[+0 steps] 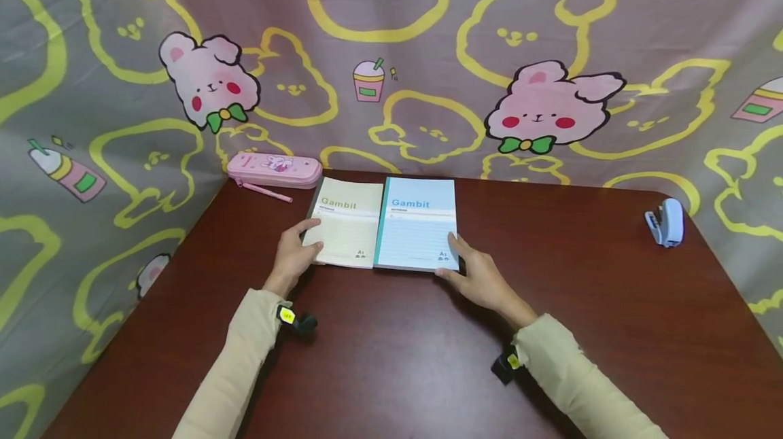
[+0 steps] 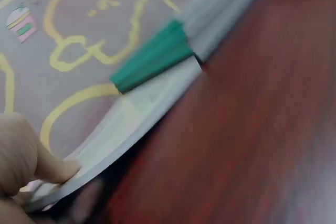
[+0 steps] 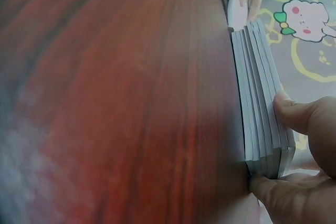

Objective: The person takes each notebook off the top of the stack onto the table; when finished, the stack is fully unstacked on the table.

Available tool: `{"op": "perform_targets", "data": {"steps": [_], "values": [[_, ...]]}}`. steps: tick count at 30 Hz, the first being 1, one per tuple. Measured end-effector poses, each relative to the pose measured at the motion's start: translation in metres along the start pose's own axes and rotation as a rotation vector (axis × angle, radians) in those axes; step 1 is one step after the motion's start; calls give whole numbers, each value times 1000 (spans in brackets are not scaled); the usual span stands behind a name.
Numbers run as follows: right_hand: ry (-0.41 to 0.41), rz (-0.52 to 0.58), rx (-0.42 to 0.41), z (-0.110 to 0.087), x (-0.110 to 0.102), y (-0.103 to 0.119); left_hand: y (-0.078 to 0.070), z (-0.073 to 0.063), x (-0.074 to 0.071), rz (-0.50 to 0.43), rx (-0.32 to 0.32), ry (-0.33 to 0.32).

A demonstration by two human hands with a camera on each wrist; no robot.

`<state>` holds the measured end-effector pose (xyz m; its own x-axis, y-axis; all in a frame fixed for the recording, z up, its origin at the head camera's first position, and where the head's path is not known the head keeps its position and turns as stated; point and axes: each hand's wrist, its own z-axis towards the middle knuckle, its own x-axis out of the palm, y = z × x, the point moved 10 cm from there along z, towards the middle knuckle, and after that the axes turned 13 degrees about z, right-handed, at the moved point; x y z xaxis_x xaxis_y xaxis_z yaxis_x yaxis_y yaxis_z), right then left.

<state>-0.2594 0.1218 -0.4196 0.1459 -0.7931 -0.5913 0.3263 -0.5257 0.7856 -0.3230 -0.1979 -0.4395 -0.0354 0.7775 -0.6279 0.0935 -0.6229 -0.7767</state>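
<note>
A cream "Gambit" notebook (image 1: 347, 232) and a blue one (image 1: 417, 232) lie side by side, their edges meeting. My left hand (image 1: 295, 253) pinches the cream notebook at its left edge, thumb on the cover and fingers beneath. In the left wrist view the cream notebook (image 2: 136, 116) bends upward toward that hand, beside a green spine (image 2: 152, 56). The blue notebook tops a stack of several notebooks (image 3: 260, 95), seen edge-on in the right wrist view. With thumb on top and fingers at the lower corner, my right hand (image 1: 480, 272) grips the stack's near right corner.
Behind the cream notebook, against the patterned curtain (image 1: 422, 38), sits a pink pencil case (image 1: 275, 170) with a pink pen (image 1: 266, 191) in front. A light blue stapler (image 1: 669, 223) stands at the right of the dark wooden table (image 1: 391, 350).
</note>
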Motion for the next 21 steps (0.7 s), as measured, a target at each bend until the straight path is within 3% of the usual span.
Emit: {"op": "perform_targets", "data": {"steps": [3, 6, 9, 17, 21], "values": [[-4, 3, 5, -1, -1, 1, -6, -1, -3, 256, 91, -44], [-8, 7, -2, -1, -1, 2, -14, -4, -3, 377, 182, -61], [-8, 9, -15, -1, 0, 3, -15, -6, -2, 408, 213, -71], [-5, 23, 17, 1, -2, -1, -9, -6, -1, 358, 114, -54], [0, 24, 29, 1, 0, -2, -19, -9, -1, 345, 121, -74]]}}
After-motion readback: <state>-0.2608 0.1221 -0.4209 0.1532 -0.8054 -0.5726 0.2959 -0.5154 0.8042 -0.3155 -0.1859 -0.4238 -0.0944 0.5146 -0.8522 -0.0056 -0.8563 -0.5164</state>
